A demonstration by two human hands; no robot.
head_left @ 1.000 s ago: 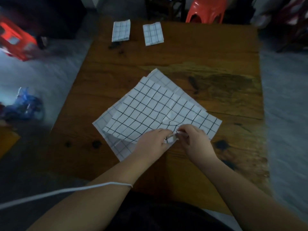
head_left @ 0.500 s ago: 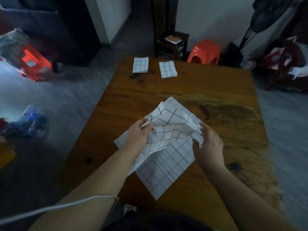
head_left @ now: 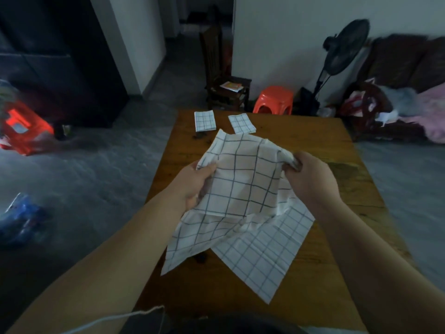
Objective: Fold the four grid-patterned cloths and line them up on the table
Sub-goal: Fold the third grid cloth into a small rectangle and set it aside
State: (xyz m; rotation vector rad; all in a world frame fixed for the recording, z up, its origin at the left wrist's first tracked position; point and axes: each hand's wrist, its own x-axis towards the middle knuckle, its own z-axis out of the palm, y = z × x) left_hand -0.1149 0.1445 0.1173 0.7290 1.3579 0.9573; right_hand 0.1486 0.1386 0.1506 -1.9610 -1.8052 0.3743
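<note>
A white cloth with a dark grid (head_left: 240, 179) hangs lifted above the wooden table (head_left: 337, 189). My left hand (head_left: 195, 184) grips its left edge and my right hand (head_left: 310, 177) pinches its bunched right corner. Its lower part droops toward the table. Under it a second unfolded grid cloth (head_left: 262, 256) lies flat near the front. Two folded grid cloths rest side by side at the table's far edge, one on the left (head_left: 204, 121) and one on the right (head_left: 241, 123).
An orange plastic stool (head_left: 274, 100) and a dark wooden chair (head_left: 226, 90) stand just behind the table. A standing fan (head_left: 342, 51) and a cluttered sofa (head_left: 404, 92) are at the back right. Red (head_left: 21, 126) and blue (head_left: 21, 220) objects lie on the floor at left.
Both hands have picked the top cloth up off the table and spread it between them. The view has tilted upward, showing more of the room.
</note>
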